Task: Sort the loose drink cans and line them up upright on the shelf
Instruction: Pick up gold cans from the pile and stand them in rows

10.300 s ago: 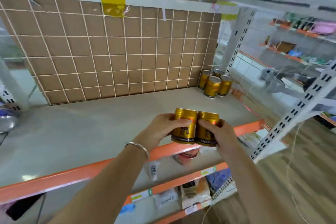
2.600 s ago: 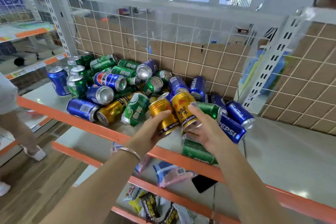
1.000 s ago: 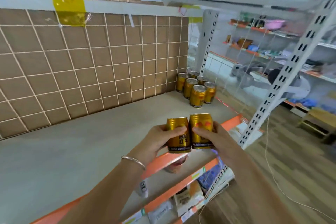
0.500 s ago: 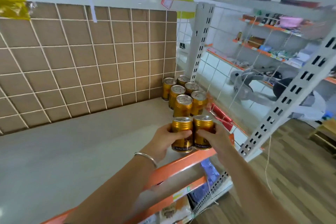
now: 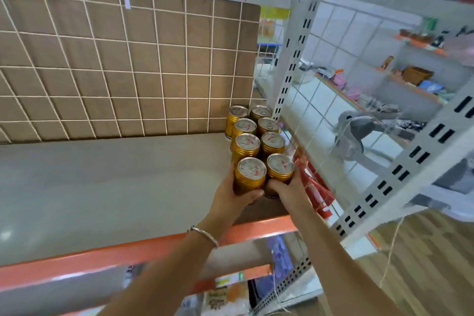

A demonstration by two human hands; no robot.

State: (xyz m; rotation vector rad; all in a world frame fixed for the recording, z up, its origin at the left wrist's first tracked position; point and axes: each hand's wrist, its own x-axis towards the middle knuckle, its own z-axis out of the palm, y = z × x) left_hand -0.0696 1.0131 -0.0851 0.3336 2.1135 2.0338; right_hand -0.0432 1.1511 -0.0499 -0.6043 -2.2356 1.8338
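Two rows of upright gold cans (image 5: 245,146) stand at the right end of the grey shelf (image 5: 107,187), running from the back grid toward the front. My left hand (image 5: 232,196) grips the front left gold can (image 5: 250,174). My right hand (image 5: 287,188) grips the front right gold can (image 5: 280,167). Both held cans stand upright, close against the row behind them. Whether their bases rest on the shelf is hidden by my hands.
A brown board behind white wire grid (image 5: 128,59) backs the shelf. A white perforated upright (image 5: 292,59) and wire side panel bound the right end. The orange front rail (image 5: 143,251) runs below my wrists. Lower shelves hold packets.
My hands have carried the two gold cans forward from above the front rail to the front end of the standing rows. The view now looks down on the can tops.
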